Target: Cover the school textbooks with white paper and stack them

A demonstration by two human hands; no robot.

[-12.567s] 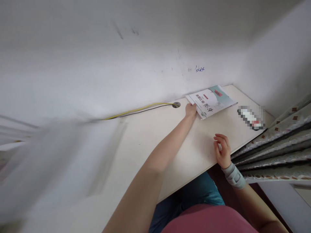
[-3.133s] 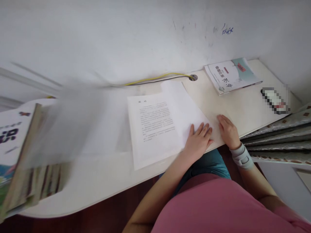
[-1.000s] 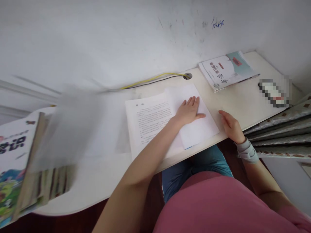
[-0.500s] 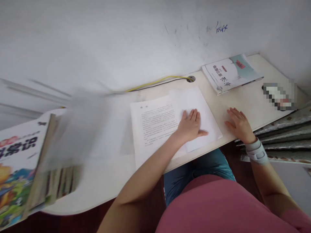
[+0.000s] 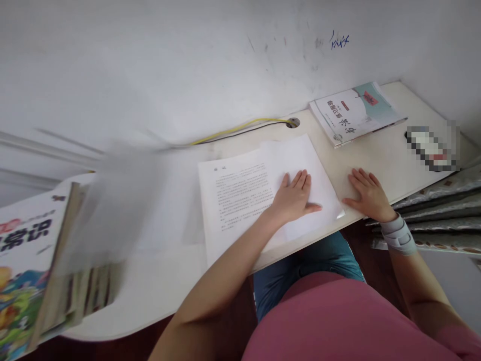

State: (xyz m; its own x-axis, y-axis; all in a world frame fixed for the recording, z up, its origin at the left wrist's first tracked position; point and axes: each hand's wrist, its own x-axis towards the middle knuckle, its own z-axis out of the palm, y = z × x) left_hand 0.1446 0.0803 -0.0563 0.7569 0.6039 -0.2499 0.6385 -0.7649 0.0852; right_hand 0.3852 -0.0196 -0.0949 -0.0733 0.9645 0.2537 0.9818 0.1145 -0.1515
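Observation:
My left hand (image 5: pixel 292 199) lies palm down on a blank white sheet (image 5: pixel 321 188), fingers stretched out and thumb apart. Beside and partly under that forearm is a page printed with dark lines of text (image 5: pixel 240 198). I cannot tell whether page and sheet are bound together. To the right, my right hand (image 5: pixel 368 196) rests palm down at the front part of the white desk (image 5: pixel 387 155). Its fingers are spread and hold nothing. A pale grey band (image 5: pixel 399 234) wraps the right wrist.
A stack of books (image 5: pixel 355 114) lies at the back right, with a blurred-out phone-like object (image 5: pixel 430 145) nearby. Yellow and black cables (image 5: pixel 240 125) run along the wall into a desk hole. Books with a colourful cover (image 5: pixel 22 286) stand at the left, partly smeared. Patterned folded material (image 5: pixel 436 210) borders the right.
My right hand has spread its thumb and settled slightly to the left. My left hand stays on the sheet. The view has shifted a little.

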